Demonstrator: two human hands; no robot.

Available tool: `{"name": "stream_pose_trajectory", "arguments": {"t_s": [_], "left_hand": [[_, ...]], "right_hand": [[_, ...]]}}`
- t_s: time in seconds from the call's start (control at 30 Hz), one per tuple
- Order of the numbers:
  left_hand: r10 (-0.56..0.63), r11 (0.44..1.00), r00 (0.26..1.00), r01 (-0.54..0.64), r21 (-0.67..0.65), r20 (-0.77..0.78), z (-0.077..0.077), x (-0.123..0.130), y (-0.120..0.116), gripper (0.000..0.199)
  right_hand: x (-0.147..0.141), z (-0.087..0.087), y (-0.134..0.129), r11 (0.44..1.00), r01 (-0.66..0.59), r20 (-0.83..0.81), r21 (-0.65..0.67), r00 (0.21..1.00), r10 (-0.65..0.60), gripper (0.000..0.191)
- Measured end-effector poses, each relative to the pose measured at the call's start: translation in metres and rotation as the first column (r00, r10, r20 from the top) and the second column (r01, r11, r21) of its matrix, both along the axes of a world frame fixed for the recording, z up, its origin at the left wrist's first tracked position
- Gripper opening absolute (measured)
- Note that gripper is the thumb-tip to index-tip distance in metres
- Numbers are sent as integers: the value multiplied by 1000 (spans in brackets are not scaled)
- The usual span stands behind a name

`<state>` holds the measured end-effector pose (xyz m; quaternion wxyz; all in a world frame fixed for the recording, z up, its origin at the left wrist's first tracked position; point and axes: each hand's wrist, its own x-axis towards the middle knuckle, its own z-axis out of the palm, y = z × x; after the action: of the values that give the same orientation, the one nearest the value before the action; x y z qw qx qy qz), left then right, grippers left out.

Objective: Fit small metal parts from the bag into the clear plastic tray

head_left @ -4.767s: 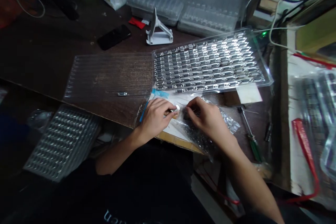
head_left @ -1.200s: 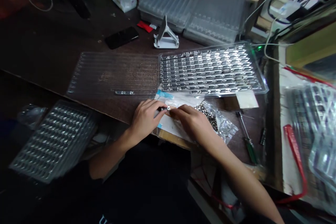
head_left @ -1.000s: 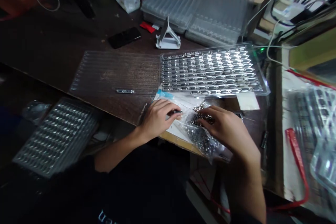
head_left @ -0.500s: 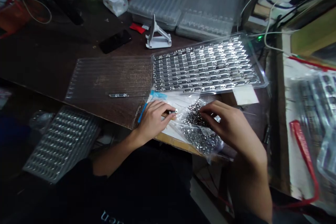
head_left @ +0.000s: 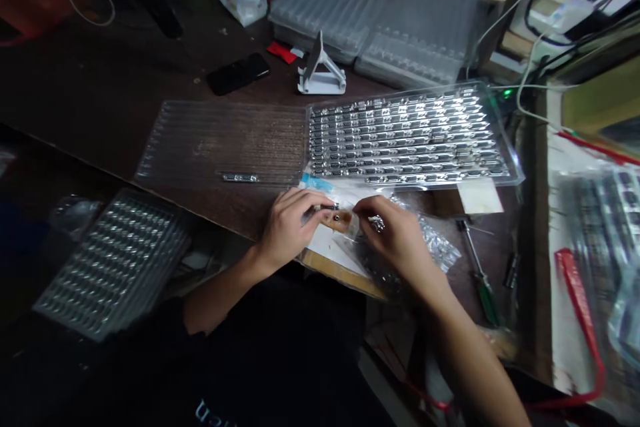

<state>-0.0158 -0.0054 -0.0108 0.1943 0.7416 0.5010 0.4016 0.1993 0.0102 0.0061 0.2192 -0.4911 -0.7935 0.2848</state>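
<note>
Desk [head_left: 100, 103]: dark
Shirt [head_left: 280, 353], lower centre: "en" printed
Left hand [head_left: 290, 223]: connector [head_left: 332, 206] pinched
Right hand [head_left: 393, 230]: shifted leftward since earlier; grip cannot be determined

A small connector with a silvery metal shell [head_left: 334, 206] is sitting pinched in the left hand [head_left: 293, 221], lying roughly sideways with its end poking past the thumb and fingers. Just below it, a brown block [head_left: 344, 222] is showing a dark round spot on top (a hole or a seated piece, I'm not managing to tell from here). A clear, crumpled bag [head_left: 440, 245] is lying beside the block, partly under the right hand [head_left: 397, 233], and shiny loose metal bits [head_left: 377, 221] are glinting beneath that palm.
</note>
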Motion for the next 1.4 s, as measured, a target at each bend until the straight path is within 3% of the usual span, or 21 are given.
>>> {"name": "stream_pose_trajectory", "arguments": {"t_s": [0.1, 0.27, 0.37, 0.53, 0.7, 0.9, 1.1, 1.23, 1.4], "left_hand": [[82, 996, 992, -83, -7, -98, 3, -24, 0, 9], [174, 984, 964, -179, -6, -203, 0, -62, 7, 16], [186, 982, 938, -190, 15, -291, -1, -75, 14, 11], [161, 987, 920, -158, 38, -356, -2, -80, 25, 8], [205, 978, 893, -201, 54, -401, -2, -75, 29, 9], [260, 963, 839, -264, 61, -477, 4, -75, 30, 10], [303, 949, 776, -297, 105, -553, 12, -92, 27, 8], [254, 967, 817, -223, 122, -518, 20, -75, 34, 15], [8, 996, 901, 30, 80, -435, 25, -2, 52, 11]], "right_hand": [[-16, -6, -2, 991, -134, -31, 2, 990, 134, 16], [-25, -4, -11, 935, -316, 299, 163, 919, 258, 29], [-28, 1, -14, 919, -359, 389, 167, 880, 273, 33], [-22, 6, -8, 954, -291, 211, 79, 940, 269, 33], [9, 14, -1, 976, -143, 93, 165, 987, 128, 26], [41, 22, -1, 994, -66, 159, 92, 986, 51, 25], [46, 18, -9, 999, -51, 342, -21, 938, 55, 10], [42, 19, -13, 996, -73, 443, -50, 892, 87, 16], [41, 17, -12, 997, -45, 394, -60, 917, 65, 17]]}}
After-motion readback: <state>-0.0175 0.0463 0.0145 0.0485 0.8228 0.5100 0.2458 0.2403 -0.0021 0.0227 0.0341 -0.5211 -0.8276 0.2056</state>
